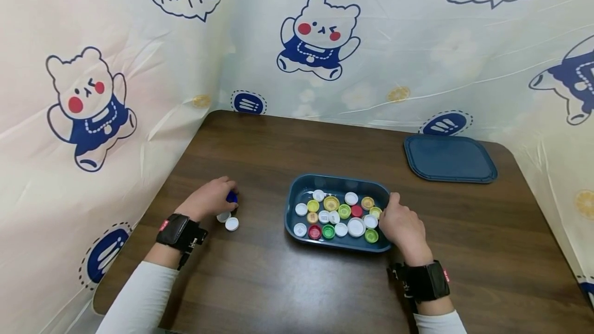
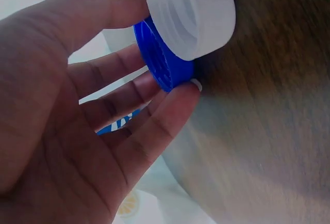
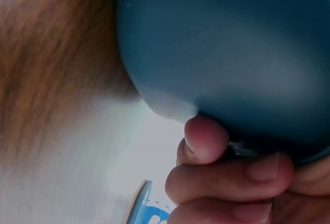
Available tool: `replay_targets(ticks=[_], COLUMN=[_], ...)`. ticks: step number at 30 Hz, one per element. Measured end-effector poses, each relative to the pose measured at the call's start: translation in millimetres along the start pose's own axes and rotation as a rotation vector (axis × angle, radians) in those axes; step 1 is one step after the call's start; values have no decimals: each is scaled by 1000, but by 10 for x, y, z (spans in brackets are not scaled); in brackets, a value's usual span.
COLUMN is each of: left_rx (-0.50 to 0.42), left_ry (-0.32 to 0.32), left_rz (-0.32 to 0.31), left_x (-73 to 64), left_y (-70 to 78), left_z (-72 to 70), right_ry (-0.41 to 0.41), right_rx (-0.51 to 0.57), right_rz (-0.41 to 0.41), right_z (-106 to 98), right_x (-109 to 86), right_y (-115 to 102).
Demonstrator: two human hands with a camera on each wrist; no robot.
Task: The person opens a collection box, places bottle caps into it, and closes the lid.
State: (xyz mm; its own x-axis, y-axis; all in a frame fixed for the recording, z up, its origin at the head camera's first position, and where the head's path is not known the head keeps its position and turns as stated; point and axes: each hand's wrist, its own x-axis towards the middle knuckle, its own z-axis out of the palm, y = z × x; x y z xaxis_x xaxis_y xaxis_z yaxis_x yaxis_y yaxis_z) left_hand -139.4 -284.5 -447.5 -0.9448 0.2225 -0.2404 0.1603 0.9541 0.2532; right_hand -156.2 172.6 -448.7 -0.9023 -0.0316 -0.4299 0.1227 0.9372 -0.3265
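On the table's left side, my left hand (image 1: 212,200) pinches a blue bottle cap (image 2: 178,69) by its edge, its open underside showing in the left wrist view. Two white bottle caps lie by that hand: one white cap (image 1: 232,224) in plain sight, another (image 1: 223,217) partly under the fingers. My right hand (image 1: 402,226) grips the right end of a dark blue tray (image 1: 306,182), fingers curled at its outer wall (image 3: 216,53). Inside the tray sit several bottle caps: white, yellow, green, red and tan, spread in loose rows.
A flat dark blue lid or second tray (image 1: 450,159) lies at the table's back right. Brown wood-grain table (image 1: 260,282) runs between the left hand and the tray. Printed sheeting (image 1: 399,30) with bear drawings hangs around the back and sides.
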Motion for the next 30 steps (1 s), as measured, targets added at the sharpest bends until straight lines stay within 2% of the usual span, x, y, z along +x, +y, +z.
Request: replay_targets(ticks=[6,11,16,21,26,30], left_rx=[2,23,39,53,104,129], left_ry=[2,27,52,37,24,2], left_rz=[19,53,131,206,305,369], left_x=[8,23,74,164,254,328], left_y=[54,251,585,1001,1363,1544], left_z=[-49,-180,-330,-452,-445,-379], right_ry=[8,11,13,17,21,20], right_rx=[2,3,0,1,5,6], right_rz=[-7,-5,-7,-15,-23,-23], right_z=[-8,-17,-23,-18,1,9], right_x=[-3,-10,-18,-27,-32,-29], right_y=[5,4,12,24,21,15])
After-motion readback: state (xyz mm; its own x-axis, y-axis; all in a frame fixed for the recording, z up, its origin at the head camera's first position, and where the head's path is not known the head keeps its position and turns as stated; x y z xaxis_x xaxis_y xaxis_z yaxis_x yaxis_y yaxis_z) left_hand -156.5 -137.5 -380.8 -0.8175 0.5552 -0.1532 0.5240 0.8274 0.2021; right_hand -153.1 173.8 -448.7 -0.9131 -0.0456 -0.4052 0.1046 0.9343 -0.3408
